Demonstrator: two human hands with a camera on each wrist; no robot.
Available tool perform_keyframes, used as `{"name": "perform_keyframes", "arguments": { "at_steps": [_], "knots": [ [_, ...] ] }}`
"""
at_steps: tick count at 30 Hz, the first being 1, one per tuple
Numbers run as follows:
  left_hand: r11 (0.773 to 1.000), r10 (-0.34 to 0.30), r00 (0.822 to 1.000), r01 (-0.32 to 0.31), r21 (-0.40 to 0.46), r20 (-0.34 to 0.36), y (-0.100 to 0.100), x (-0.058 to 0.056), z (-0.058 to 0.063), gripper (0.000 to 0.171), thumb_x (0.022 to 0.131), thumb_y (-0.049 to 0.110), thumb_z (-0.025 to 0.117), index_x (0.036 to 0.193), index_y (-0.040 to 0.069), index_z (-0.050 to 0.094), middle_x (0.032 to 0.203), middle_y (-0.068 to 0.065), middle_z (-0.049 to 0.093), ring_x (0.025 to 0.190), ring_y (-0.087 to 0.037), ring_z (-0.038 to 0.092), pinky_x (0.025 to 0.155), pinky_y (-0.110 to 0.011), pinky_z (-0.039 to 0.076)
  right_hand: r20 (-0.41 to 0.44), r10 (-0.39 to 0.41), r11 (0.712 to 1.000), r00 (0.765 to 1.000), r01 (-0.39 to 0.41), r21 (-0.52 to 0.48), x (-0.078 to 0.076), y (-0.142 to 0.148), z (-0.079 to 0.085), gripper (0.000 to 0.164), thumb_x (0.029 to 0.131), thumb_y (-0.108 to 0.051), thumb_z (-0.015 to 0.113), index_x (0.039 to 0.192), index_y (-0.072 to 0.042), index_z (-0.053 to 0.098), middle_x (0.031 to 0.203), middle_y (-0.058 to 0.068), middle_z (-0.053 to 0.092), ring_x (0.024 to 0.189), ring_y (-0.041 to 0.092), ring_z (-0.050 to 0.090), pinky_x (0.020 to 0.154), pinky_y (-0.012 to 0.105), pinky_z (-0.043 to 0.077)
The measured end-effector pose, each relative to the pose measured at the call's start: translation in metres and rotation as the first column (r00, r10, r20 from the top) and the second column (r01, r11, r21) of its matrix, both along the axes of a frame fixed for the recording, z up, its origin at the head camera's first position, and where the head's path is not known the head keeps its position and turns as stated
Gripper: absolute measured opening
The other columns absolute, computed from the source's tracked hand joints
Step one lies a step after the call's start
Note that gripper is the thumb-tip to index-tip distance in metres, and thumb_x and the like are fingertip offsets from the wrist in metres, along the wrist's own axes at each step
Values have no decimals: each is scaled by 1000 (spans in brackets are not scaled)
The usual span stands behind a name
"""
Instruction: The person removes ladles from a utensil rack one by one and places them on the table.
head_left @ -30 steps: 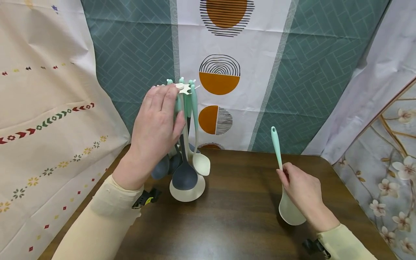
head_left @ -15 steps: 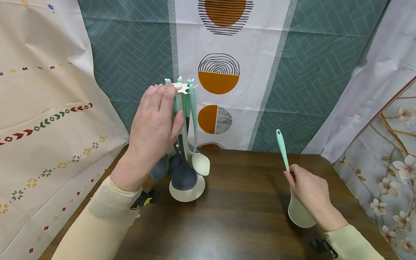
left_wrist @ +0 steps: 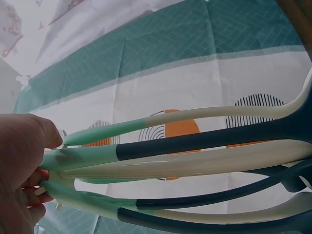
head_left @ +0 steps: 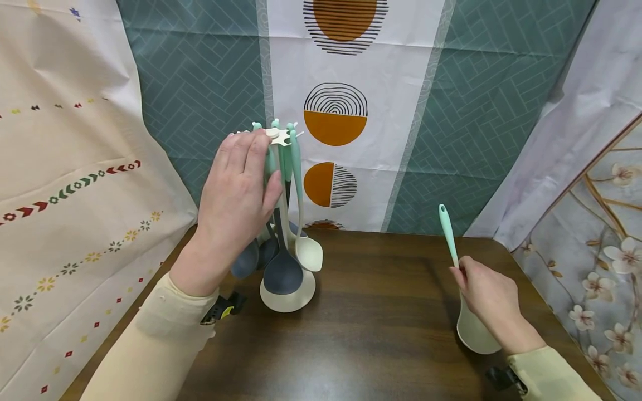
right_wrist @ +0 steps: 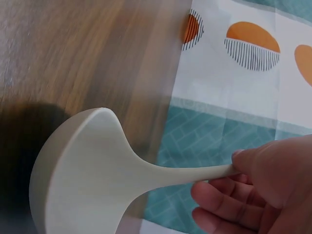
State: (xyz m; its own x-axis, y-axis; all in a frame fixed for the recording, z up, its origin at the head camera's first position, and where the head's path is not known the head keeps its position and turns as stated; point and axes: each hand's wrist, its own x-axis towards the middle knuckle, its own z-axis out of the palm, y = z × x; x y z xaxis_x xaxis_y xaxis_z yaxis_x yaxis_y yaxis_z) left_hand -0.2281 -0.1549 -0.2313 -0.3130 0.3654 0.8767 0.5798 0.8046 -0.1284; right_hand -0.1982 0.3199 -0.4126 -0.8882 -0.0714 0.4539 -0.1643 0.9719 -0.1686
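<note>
My left hand grips the top of a cream utensil stand, its fingers over the upper rack. In the left wrist view, mint-green handles hang right beside the thumb and fingers. A dark grey spoon-like utensil and a cream utensil with an angled edge hang at the front of the stand. Off to the right, my right hand pinches a cream ladle by its shaft, mint handle end up. Its wide bowl hangs low, close to the tabletop; whether it touches, I cannot tell.
The stand and ladle are over a dark brown wooden table. A patterned teal and white cloth hangs behind it. An embroidered cream cloth borders the left, and a floral cloth the right.
My right hand has carried the ladle farther right and slightly toward me. The left hand keeps its hold on the stand, which stays in place; the view shifts slightly.
</note>
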Motion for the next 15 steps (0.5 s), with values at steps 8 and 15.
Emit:
{"name": "perform_keyframes", "arguments": {
  "at_steps": [8,15],
  "knots": [
    [999,-14,1000,15,30,-20,2,0,0,47,106,12,58,147,-11,53,144,-30,60,137,-48,53,131,-47,32,34,-14,1000,999,14,8,0,13,-4,20,106,-21,74,95,-8,64,64,-4,54,49,17,47,41,41,35],
    [999,-20,1000,21,33,-20,1,0,-1,46,106,12,58,146,-11,53,143,-29,61,137,-48,53,131,-47,32,64,-34,999,997,33,18,0,28,-8,21,107,-22,73,94,-8,64,63,-4,52,50,18,46,41,41,35]
  ]
}}
